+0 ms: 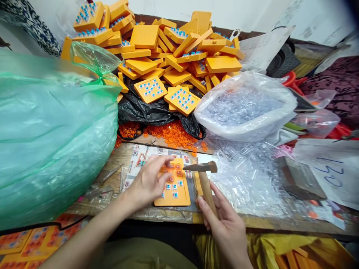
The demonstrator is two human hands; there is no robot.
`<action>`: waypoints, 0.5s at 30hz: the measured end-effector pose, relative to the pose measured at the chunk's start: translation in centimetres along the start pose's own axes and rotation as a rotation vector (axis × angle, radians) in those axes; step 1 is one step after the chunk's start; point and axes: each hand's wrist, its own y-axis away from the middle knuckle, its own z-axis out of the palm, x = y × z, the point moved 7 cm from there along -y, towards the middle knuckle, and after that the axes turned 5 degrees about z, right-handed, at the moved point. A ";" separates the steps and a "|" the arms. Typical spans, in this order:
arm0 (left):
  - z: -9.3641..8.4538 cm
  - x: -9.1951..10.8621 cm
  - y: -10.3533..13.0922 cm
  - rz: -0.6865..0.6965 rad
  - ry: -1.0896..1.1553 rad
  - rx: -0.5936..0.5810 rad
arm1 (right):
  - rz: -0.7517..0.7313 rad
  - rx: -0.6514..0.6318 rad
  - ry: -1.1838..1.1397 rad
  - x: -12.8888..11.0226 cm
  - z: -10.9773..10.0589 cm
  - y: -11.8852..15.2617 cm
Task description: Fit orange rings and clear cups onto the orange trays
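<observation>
Apparently, the left hand [151, 177] is fitting orange rings [178, 172] onto a yellow tray [183, 196] on the bench [119, 155], fingers half-open, hold unclear; the right hand [227, 216] is gripping a wooden-handled hammer [206, 183], tapping probably needing clear fingertips.

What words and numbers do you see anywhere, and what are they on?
"30", maybe "130": handwritten on the white paper at right; the first mark is unclear.
Too faint to read: marks on the pale sheet behind the clear-white bag.
Too small to read: print on the patterned sheet beneath the yellow tray.
</observation>
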 end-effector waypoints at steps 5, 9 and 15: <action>1.5 1.5 3.6 -0.038 0.005 -0.066 | -0.211 -0.085 0.120 -2.7 -0.2 1.0; 1.5 0.6 3.8 -0.097 0.016 0.001 | -0.370 -0.176 0.176 -5.5 -0.3 1.9; 1.4 -0.1 4.2 -0.176 0.074 0.077 | -0.488 -0.339 0.351 -5.7 0.9 2.4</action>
